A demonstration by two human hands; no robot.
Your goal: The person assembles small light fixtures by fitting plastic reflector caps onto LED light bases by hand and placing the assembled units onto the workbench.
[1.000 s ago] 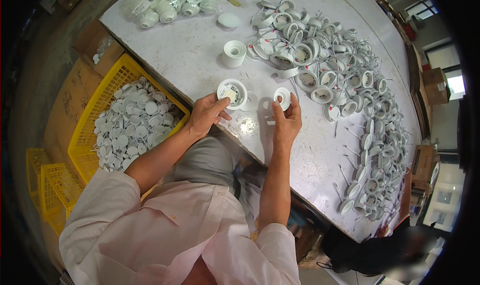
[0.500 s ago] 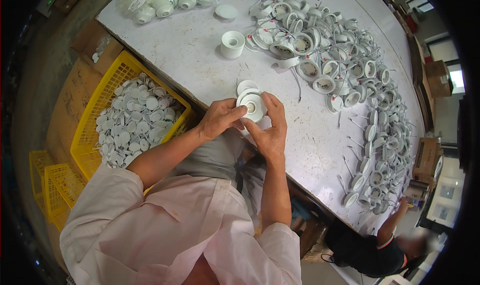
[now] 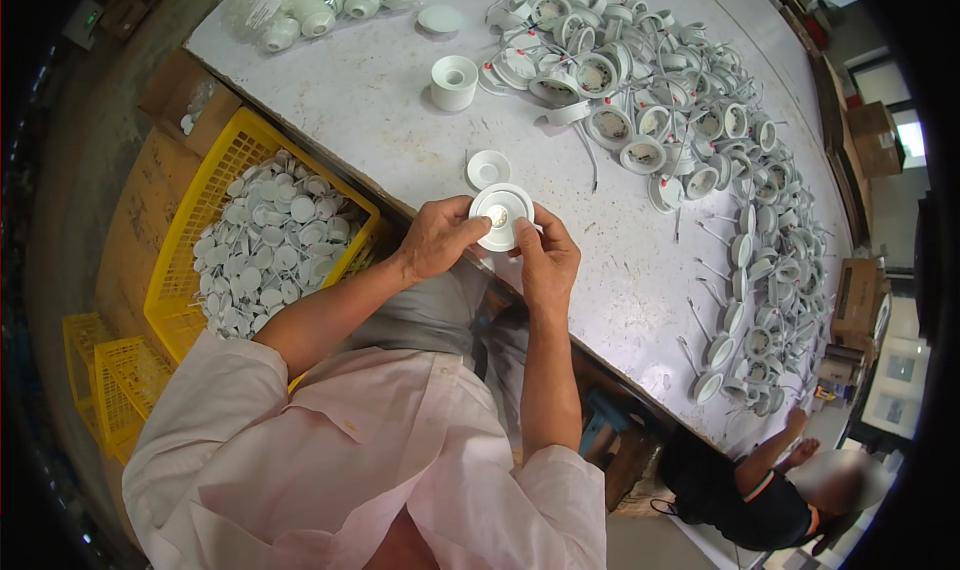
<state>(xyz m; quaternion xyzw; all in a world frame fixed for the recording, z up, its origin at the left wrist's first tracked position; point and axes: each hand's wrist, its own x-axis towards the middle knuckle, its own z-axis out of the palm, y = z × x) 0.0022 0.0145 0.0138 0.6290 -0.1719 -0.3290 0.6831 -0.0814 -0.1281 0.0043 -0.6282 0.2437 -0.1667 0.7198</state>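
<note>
Both my hands hold a round white downlight housing [image 3: 513, 202] at the table's near edge, its open face turned up. Several small pale dots show in its recessed centre. My left hand [image 3: 440, 237] grips the left side, thumb pressed inside the rim. On the opposite side my right hand [image 3: 548, 260] has its thumb at the lower inner rim and its fingers behind. Just beyond the housing lies a small round white part [image 3: 488, 169] with a raised ring. Farther off stands a white cylindrical cup [image 3: 454, 84] with a hole in its top.
White light fittings with wires [image 3: 640, 155] are heaped along the right of the white table [image 3: 380, 130]. A yellow basket [image 3: 172, 270] of small white discs stands left. Bagged white parts [image 3: 315, 15] and a white disc [image 3: 440, 20] lie at the back. A co-worker [image 3: 760, 495] sits lower right.
The housing has turned a little in my hands, its face now more squarely up. My right fingers have shifted lower along its rim. The co-worker's arms have moved.
</note>
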